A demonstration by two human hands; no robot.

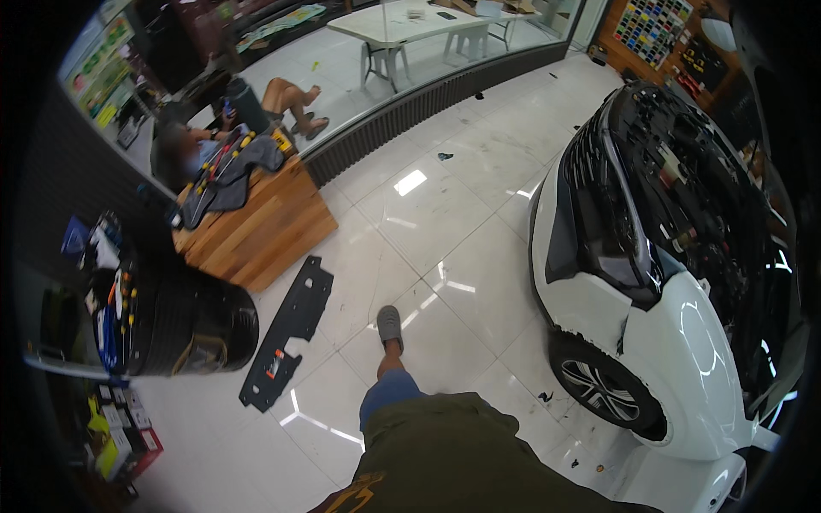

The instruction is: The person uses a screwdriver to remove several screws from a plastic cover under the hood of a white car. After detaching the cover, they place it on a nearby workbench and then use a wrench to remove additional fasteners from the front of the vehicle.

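Neither of my hands shows in the head view; only my dark green shirt, blue shorts and one foot in a grey clog are seen, over a tiled floor. To my right stands a white car with its engine bay exposed and its front wheel near me. A flat black panel with cutouts lies on the floor to my left, with a small orange-and-white item on it.
A wooden box carries grey cloth and yellow-handled tools. A black drum with tools on top stands nearer. Boxes sit at lower left. Another person sits beyond the wooden box. Behind glass is a white table.
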